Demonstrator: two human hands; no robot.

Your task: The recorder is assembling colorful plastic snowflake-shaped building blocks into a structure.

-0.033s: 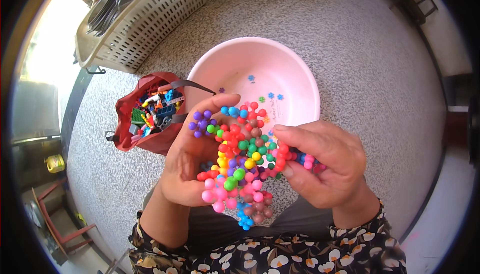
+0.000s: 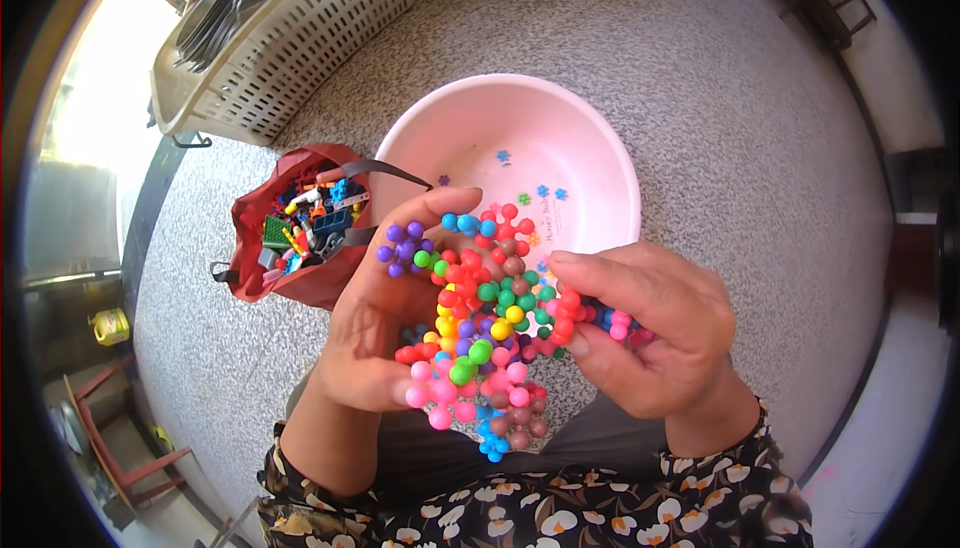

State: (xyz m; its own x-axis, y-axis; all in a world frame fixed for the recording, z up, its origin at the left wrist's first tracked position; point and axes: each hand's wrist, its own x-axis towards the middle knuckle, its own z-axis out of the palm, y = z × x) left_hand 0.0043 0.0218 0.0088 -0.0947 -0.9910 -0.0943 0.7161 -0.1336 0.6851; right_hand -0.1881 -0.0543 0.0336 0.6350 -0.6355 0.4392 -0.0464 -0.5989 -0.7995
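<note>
A cluster of joined knobbly plastic building beads [image 2: 508, 300] in red, green, purple, yellow, pink, brown and blue is held above my lap. My left hand [image 2: 362, 338] curls round its left side, thumb at the pink balls below and fingers behind and above. At the right edge, my right hand [image 2: 665, 323] pinches a red knobbly piece [image 2: 567, 316] between thumb and forefinger, touching the cluster. More pink and blue balls [image 2: 618, 324] show inside that hand, partly hidden by the fingers. Whether the red piece is locked to the cluster, I cannot tell.
Just beyond my hands a pink basin [image 2: 430, 113] with small flower prints stands on the speckled floor. To its left is a red bag [image 2: 310, 283] full of mixed toy bricks. A white slatted crate [image 2: 290, 58] stands at far left, a wooden chair [image 2: 125, 473] at near left.
The cluster and my right hand have shifted very slightly right and down. Both grips look the same.
</note>
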